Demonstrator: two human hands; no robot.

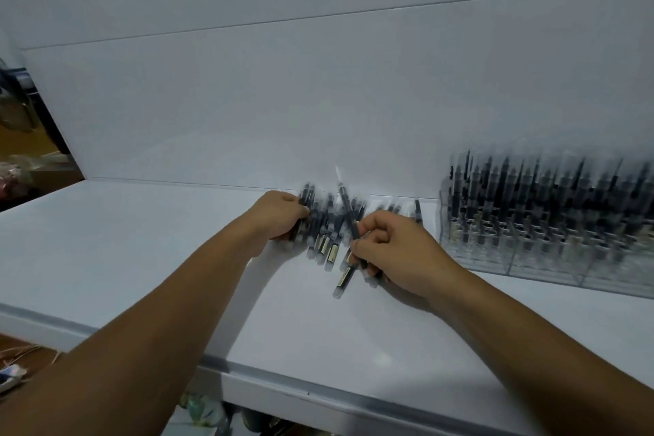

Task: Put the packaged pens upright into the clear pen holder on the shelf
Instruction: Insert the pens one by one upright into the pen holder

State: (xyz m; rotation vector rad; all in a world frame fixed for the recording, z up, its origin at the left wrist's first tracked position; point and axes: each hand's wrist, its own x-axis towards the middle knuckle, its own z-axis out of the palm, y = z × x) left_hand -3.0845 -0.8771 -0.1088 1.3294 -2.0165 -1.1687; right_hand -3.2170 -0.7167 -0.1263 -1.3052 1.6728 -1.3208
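left hand (283, 218) gripping several packaged pens (325, 239) lying on the shelf (141, 258), right hand (393, 251) pinching one pen (346, 209), long axis pointing toward the back wall (247, 99)

Stationery shop, white display shelf (141, 258), clear pen holder (552, 244) packed with stock

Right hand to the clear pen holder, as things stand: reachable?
Probably yes. The right hand pinches one pen just left of the clear pen holder, with bare shelf between them. The holder looks crowded with upright pens, so a free slot may be the snag.
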